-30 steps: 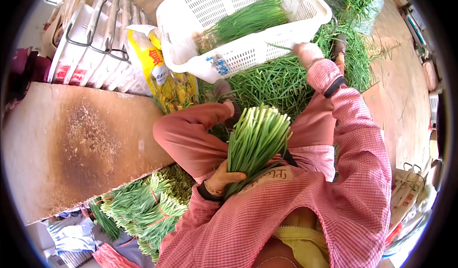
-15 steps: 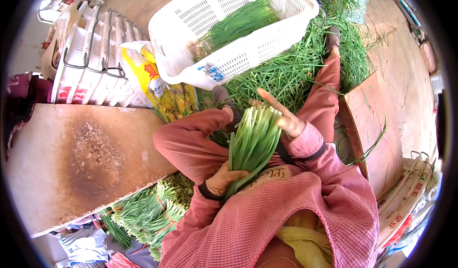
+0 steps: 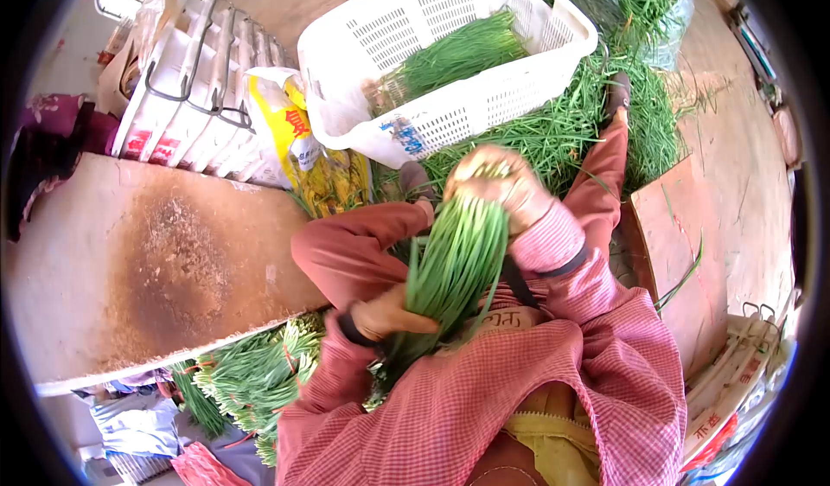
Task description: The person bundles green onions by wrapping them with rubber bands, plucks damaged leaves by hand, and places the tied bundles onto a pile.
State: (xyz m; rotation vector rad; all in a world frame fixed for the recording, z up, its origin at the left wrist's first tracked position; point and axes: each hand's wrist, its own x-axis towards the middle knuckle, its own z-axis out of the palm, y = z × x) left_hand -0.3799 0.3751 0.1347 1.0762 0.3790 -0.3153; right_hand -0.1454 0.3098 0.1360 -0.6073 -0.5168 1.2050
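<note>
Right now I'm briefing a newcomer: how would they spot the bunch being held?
Find the big white basket. Below it in view, a green bunch stretches between the right hand and left hand. Unlike the basket's bunch and the red-tied pile, it is in someone's grip.

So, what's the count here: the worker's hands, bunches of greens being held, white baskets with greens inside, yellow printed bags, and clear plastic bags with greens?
Hands: left hand and right hand, 2
Held bunch of greens: 1
White basket with greens inside: 1
Yellow printed bag: 1
Clear plastic bag with greens: 1
Total: 6
</note>
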